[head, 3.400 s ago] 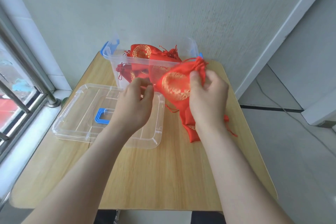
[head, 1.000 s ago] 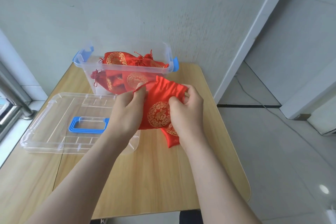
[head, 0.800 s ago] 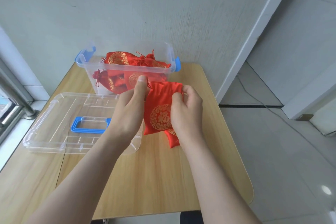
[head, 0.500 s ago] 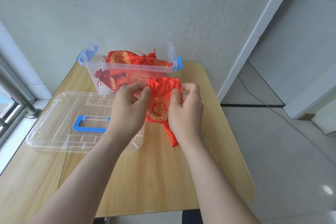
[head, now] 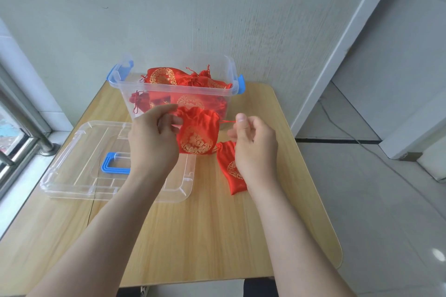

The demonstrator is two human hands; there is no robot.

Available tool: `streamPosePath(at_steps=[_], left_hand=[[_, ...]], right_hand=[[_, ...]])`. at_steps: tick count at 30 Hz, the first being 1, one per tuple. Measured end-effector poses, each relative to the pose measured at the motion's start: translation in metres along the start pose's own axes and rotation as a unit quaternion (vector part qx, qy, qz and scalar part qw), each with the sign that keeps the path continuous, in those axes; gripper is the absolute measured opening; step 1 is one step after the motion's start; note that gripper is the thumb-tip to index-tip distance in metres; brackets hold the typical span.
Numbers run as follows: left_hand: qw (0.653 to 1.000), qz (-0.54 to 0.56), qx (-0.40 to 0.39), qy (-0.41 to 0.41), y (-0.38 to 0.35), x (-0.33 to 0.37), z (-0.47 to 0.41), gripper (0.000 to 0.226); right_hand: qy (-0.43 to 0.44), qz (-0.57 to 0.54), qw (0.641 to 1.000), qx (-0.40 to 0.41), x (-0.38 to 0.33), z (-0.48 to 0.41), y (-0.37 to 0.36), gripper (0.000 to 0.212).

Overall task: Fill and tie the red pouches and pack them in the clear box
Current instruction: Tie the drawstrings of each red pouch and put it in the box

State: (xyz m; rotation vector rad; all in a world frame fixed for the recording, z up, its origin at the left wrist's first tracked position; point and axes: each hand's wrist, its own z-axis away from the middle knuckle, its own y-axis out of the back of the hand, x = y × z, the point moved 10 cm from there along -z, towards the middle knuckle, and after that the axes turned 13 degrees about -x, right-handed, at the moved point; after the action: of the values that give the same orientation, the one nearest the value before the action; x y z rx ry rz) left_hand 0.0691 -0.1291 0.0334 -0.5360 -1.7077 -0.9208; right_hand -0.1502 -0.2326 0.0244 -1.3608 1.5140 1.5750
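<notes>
While left fingers (head: 174,120) pinch its mouth and right fingers (head: 241,119) pinch the drawstring (head: 226,122), the pouch (head: 198,134) hangs mouth-up.

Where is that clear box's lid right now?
The clear lid lies flat on the left side of the table, in front of the clear box, partly under the left forearm.

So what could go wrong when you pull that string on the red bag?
The thin red drawstring is only pinched by the right hand, so it might slip free. The red satin pouch with gold print is held by the left hand at its neck alone, and could drop.
</notes>
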Motion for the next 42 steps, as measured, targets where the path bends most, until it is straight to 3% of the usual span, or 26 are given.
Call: streamPosePath(at_steps=[3,6,11,16,19,24,26,30,36,39,42], left_hand=[[1.000,0.015,0.007,-0.002,0.002,0.000,0.001,0.032],[0.999,0.020,0.028,0.023,0.010,-0.007,0.002,0.018],[0.994,0.047,0.017,0.096,0.015,-0.023,0.007,0.023],[0.981,0.164,0.011,0.103,0.011,-0.030,0.003,0.015],[0.966,0.232,0.015,0.115,0.005,-0.036,0.001,0.021],[0.861,0.493,-0.018,0.120,-0.015,-0.033,-0.006,0.017],[0.836,0.535,-0.024,0.118,-0.017,-0.033,-0.008,0.017],[0.848,0.513,0.016,0.130,-0.007,-0.045,-0.010,0.020],[0.916,0.383,0.060,0.104,0.010,-0.036,-0.007,0.025],[0.939,0.337,0.040,0.054,0.009,-0.019,-0.007,0.019],[0.949,0.314,-0.024,0.027,-0.001,-0.005,-0.008,0.015]], right_hand=[[-0.056,-0.152,0.987,-0.007,0.008,0.004,0.000,0.027],[-0.107,-0.296,0.949,0.008,0.014,0.009,0.001,0.018],[-0.139,-0.440,0.887,0.022,0.019,0.013,-0.011,0.016],[-0.119,-0.507,0.853,0.025,0.017,0.010,-0.015,0.022],[-0.121,-0.545,0.829,0.024,0.015,0.010,-0.019,0.027],[-0.167,-0.594,0.787,0.011,0.019,0.014,-0.034,0.025],[-0.189,-0.598,0.779,0.009,0.023,0.018,-0.038,0.028],[-0.218,-0.601,0.768,0.040,0.028,0.023,-0.037,0.029],[-0.191,-0.563,0.793,0.136,0.034,0.022,-0.014,0.029],[-0.178,-0.433,0.875,0.123,0.028,0.025,-0.006,0.028],[-0.145,-0.247,0.958,0.029,0.013,0.026,-0.013,0.027]])
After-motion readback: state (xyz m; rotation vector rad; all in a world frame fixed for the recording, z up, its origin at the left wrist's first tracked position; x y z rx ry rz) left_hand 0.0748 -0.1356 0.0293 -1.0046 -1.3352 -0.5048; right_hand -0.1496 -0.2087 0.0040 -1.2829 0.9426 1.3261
